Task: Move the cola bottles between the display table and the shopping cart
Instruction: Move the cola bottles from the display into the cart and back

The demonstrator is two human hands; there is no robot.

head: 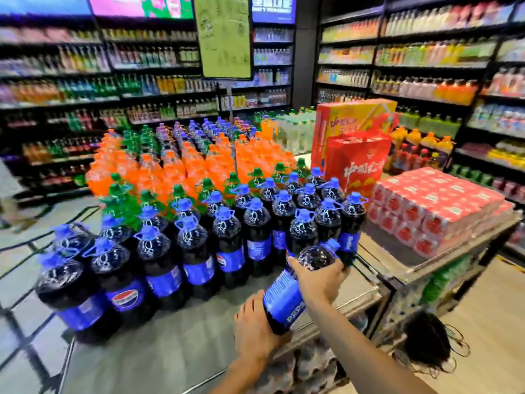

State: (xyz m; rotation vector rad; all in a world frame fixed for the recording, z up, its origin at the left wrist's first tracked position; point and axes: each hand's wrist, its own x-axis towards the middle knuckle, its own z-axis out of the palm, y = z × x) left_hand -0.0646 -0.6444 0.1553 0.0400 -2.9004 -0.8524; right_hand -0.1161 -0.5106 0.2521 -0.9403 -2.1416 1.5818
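Note:
A large cola bottle with a blue label and blue cap is tilted above the grey display table, near its front right edge. My right hand grips its upper body just below the neck. My left hand holds it under the base. Several more cola bottles stand upright in rows on the table right behind it. The black wire shopping cart shows at the far left, its inside mostly out of frame.
Orange soda bottles and green-capped bottles fill the table behind the colas. Red gift boxes and stacked red can packs sit on a stand to the right. Drink shelves line the walls. A dark bundle lies low on the right.

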